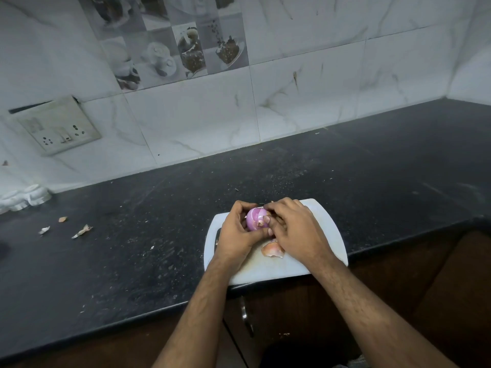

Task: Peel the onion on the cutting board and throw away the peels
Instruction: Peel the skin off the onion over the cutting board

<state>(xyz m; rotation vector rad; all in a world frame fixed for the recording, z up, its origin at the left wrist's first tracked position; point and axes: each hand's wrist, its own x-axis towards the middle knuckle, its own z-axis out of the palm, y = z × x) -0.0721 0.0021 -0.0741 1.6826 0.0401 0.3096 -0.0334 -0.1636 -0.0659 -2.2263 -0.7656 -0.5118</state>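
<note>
A purple onion (pixel 254 220) with much of its dry skin off is held just above the white cutting board (pixel 326 224). My left hand (pixel 235 235) cups it from the left, fingers curled over its top. My right hand (pixel 295 229) grips it from the right, with the thumb and fingertips pinching at the skin near its end. A curled orange-brown peel (pixel 272 249) lies on the board under my right hand. A dark object on the board's left edge is mostly hidden by my left hand.
The board sits at the front edge of a black stone counter (pixel 159 221). Several peel scraps (pixel 82 231) lie on the counter at the left. A white object (pixel 24 199) stands at the far left against the tiled wall. A cabinet handle (pixel 245 318) shows below.
</note>
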